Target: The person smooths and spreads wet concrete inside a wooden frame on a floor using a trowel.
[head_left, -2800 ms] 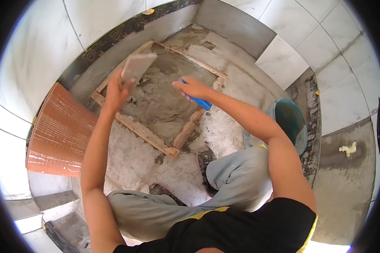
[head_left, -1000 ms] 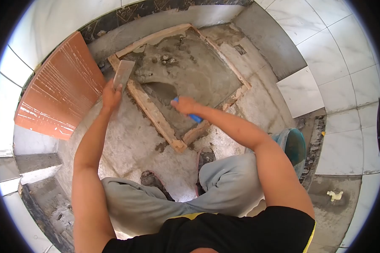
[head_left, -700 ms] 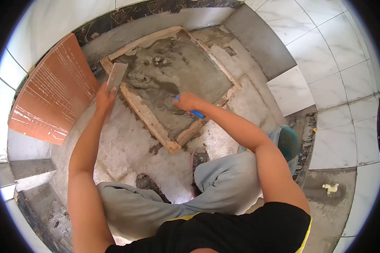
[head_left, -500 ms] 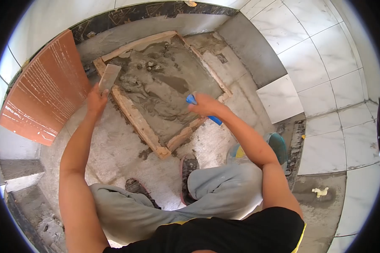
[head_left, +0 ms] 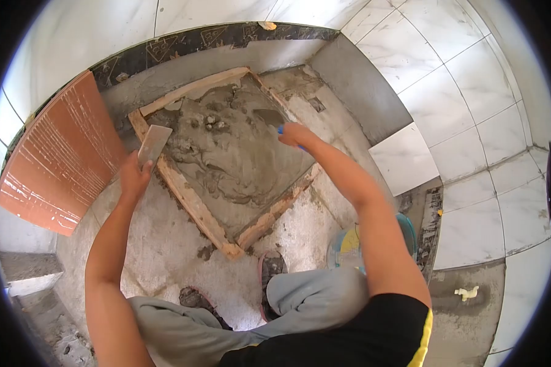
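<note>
My left hand [head_left: 134, 175] grips a flat, pale rectangular piece [head_left: 154, 144] near the left corner of a wooden frame [head_left: 190, 199]. Wet grey mortar [head_left: 226, 165], smooth in places and lumpy in others, fills the frame. Over its right side, my right hand [head_left: 297, 136] is closed round the blue handle [head_left: 280, 130] of a trowel. The trowel's dark blade [head_left: 267, 116] lies on the mortar at the upper right.
A reddish-brown tile [head_left: 64, 153] leans at the left wall. A bucket [head_left: 349, 246] stands by my right knee. White tiles [head_left: 438, 101] cover the right wall, and a pale tap [head_left: 466, 293] sits at the lower right.
My right hand and the trowel have moved up and right across the mortar. The view has shifted, so the frame sits lower. My left hand still holds the pale piece.
</note>
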Demonstrator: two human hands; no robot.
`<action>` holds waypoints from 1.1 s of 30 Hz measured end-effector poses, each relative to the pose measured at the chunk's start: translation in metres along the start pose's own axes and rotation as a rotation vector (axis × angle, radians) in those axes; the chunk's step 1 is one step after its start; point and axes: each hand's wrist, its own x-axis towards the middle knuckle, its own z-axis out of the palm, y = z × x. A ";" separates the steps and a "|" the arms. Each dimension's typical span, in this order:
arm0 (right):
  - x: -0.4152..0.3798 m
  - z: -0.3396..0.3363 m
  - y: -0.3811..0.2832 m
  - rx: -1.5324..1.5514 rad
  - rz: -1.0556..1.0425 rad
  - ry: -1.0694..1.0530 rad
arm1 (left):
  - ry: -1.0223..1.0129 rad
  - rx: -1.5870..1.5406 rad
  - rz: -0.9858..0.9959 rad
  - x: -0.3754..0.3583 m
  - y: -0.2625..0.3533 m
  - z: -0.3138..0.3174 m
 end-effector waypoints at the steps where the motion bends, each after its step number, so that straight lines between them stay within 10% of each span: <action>1: 0.042 0.016 0.004 -0.091 -0.045 -0.021 | 0.003 0.003 0.002 -0.001 0.004 0.000; 20: -0.078 0.083 -0.072 -0.327 -0.456 0.348 | -0.011 0.043 -0.025 0.000 -0.008 0.007; 33: -0.100 -0.013 -0.006 -0.122 -0.198 -0.078 | -0.018 0.038 -0.024 -0.005 -0.002 0.009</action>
